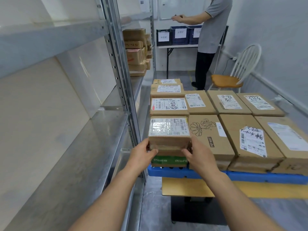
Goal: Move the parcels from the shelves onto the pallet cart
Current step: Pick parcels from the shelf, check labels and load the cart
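A: Cardboard parcel, where's it at?
B: Near-left corner of the pallet cart, sitting on a green-printed box. Left hand and right hand both grip its near corners, fingers curled round.
A: Progress?
B: Well along, I'd judge. Loaded parcels cover most of the deck. On the shelves I spot one stack of boxes, far end. Release not yet done.
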Available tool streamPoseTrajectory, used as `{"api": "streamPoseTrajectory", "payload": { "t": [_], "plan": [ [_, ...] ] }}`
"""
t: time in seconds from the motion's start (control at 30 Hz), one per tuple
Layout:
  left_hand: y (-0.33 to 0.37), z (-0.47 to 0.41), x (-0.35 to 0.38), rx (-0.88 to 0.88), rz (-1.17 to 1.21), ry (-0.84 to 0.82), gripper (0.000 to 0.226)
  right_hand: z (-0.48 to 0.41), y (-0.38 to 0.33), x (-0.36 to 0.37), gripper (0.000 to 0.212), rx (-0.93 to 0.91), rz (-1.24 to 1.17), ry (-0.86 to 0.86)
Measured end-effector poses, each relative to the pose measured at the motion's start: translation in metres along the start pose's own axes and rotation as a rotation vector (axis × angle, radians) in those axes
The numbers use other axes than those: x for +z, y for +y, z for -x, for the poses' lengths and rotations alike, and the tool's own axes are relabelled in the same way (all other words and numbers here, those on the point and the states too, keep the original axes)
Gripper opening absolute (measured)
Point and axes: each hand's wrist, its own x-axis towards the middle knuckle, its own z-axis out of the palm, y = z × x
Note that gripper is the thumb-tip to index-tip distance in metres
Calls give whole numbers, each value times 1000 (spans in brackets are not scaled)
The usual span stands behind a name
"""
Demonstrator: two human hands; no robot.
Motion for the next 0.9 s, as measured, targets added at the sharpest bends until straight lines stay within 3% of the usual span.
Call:
{"api": "streamPoseTrajectory", "payload": {
  "t": [0.3, 0.9],
  "plan": [
    [0, -2, 3, 23, -53, 48, 31, -3, 2, -2, 22, 43, 184, -8],
    [1, -5, 8, 37, -227, 86, 30, -4, 7, -2, 18, 1, 136, -20]
  ]
}}
